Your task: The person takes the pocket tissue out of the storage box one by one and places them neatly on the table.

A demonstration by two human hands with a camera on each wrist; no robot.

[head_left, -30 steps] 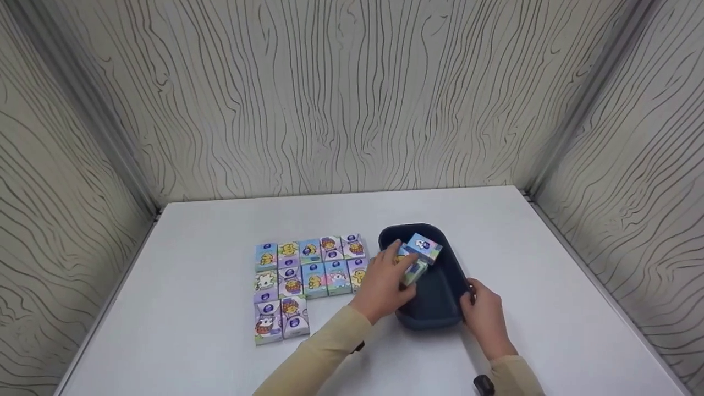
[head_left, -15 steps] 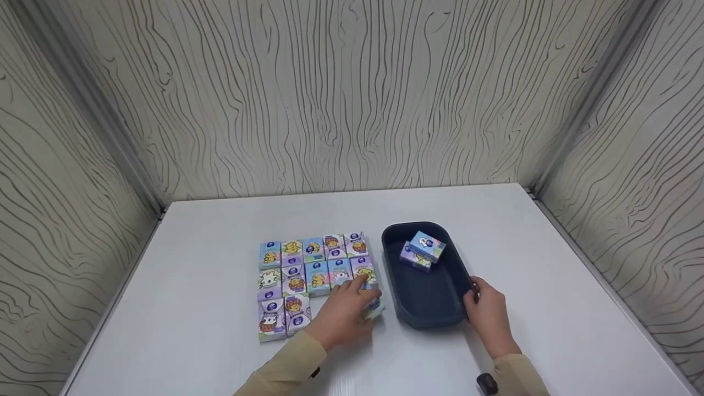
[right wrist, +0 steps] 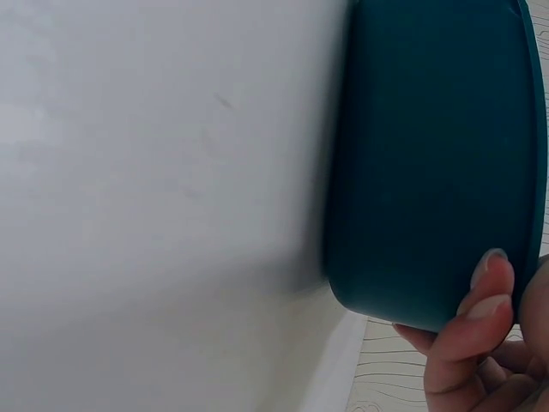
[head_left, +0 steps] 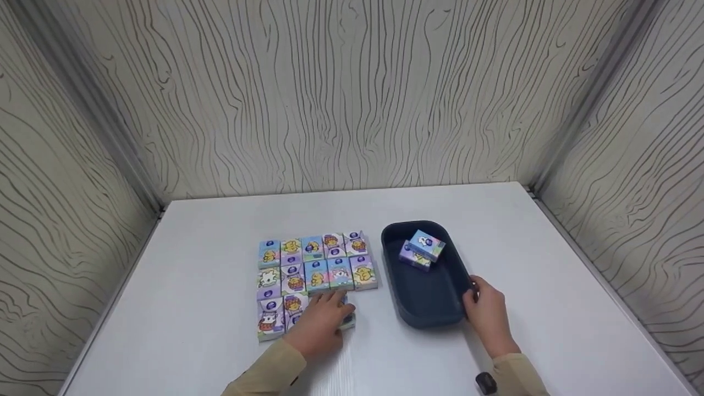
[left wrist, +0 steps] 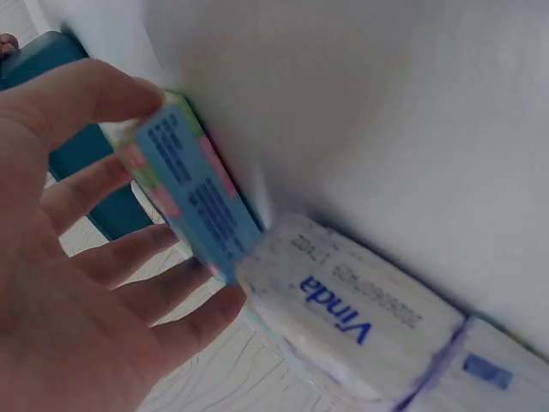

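Note:
My left hand is at the right end of the front row of tissue packs. Between its thumb and fingers it pinches a blue-sided tissue pack, mostly hidden under the hand in the head view. That pack's end meets a white Vinda tissue pack in the left wrist view. My right hand grips the right rim of a dark blue-green plastic tub, fingers outside it in the right wrist view. Inside the tub, a blue tissue pack lies partly over a purple one.
Two full rows of printed tissue packs lie edge to edge on the white table, left of the tub. A wood-grain patterned wall rises behind the table, with similar panels on both sides.
My left hand left the tub with a tissue pack and carried it left, then brought it down to the front row. The right hand keeps its grip on the tub.

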